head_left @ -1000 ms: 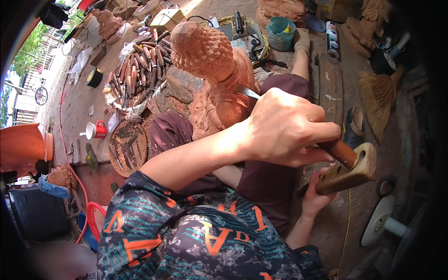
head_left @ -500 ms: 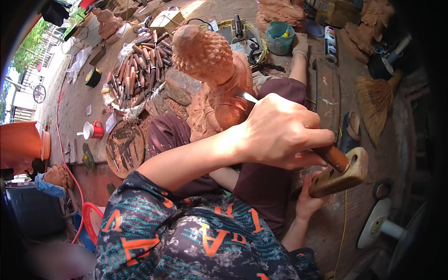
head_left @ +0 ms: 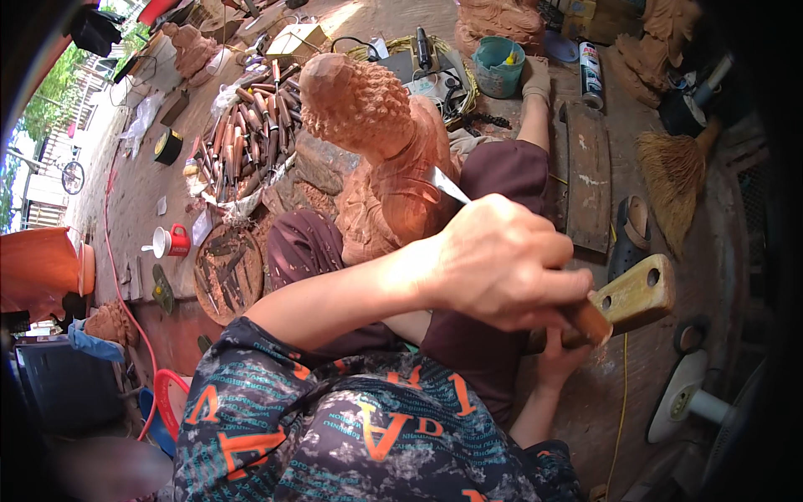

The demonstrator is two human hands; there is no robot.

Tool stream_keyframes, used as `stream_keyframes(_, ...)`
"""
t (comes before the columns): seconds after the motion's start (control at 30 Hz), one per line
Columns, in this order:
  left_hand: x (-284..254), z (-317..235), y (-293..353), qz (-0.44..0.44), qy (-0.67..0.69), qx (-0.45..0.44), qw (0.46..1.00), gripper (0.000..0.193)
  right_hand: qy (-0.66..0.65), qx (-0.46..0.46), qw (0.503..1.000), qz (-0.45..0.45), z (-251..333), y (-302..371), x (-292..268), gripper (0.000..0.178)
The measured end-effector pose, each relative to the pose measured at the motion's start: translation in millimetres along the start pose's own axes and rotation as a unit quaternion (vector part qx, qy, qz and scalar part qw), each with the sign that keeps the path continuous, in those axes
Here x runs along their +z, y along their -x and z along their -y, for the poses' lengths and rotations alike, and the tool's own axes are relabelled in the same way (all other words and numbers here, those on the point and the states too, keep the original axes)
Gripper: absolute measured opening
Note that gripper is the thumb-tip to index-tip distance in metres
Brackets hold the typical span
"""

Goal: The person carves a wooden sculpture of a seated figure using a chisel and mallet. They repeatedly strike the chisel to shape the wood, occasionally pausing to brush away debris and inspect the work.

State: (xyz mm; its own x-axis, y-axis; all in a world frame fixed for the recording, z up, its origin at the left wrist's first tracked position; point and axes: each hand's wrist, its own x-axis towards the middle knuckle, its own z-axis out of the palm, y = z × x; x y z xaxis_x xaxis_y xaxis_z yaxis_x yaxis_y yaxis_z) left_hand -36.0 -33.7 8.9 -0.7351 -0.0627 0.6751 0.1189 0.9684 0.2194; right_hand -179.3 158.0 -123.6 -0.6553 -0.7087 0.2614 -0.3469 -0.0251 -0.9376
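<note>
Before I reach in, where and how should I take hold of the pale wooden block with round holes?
Probably best: pinch the pale wooden block with round holes at its outer end, coming from the right. That slab-like end sticks out free, while the right grip holds the block further in, and the brown wooden chisel handle crosses in front there.

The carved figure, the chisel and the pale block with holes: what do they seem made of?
Carved figure: probably unvarnished wood, given its matte, reddish-brown, tool-cut surface, though clay is possible.
Chisel: bright, silvery blade suggests bare metal; rounded brown handle looks like wood.
Pale block: probably wood, its yellowish face worn and streaky.
</note>
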Motion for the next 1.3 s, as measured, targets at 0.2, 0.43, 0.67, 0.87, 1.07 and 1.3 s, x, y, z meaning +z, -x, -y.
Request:
stream_keyframes(0.2, 2.4, 8.9, -6.7, -0.012, -0.021, -0.024, 0.999, 0.039, -0.049, 0.056, 0.997, 0.005, 3.5, -5.5, -5.3, 0.044)
stream_keyframes(0.43, 2.7, 10.6, -8.8, -0.013, -0.011, -0.062, 0.998, 0.043, -0.081, 0.04, 0.996, -0.022, 24.9, -20.5, -1.1, 0.022)
stream_keyframes(0.67, 1.4, 10.5, -10.9, -0.037, -0.012, -0.071, 0.997, 0.043, -0.011, -0.023, 1.0, 0.011, 11.1, -12.7, 1.6, 0.032)
stream_keyframes(0.87, 4.4, 12.4, -10.2, -0.031, -0.026, -0.079, 0.996, 0.042, -0.022, -0.011, 1.0, 0.015, 0.0, -9.1, 0.0, 0.037)
stream_keyframes(1.07, 1.5, 12.2, -8.3, -0.022, -0.018, -0.067, 0.997, 0.04, -0.072, 0.031, 0.997, -0.014, 8.9, -7.2, 5.8, 0.028)
stream_keyframes(1.3, -10.2, -9.8, 10.5, 0.002, -0.102, 0.004, 0.995, 0.042, -0.045, -0.009, 0.999, 0.018, 1.2, -8.9, 5.7, 0.03)
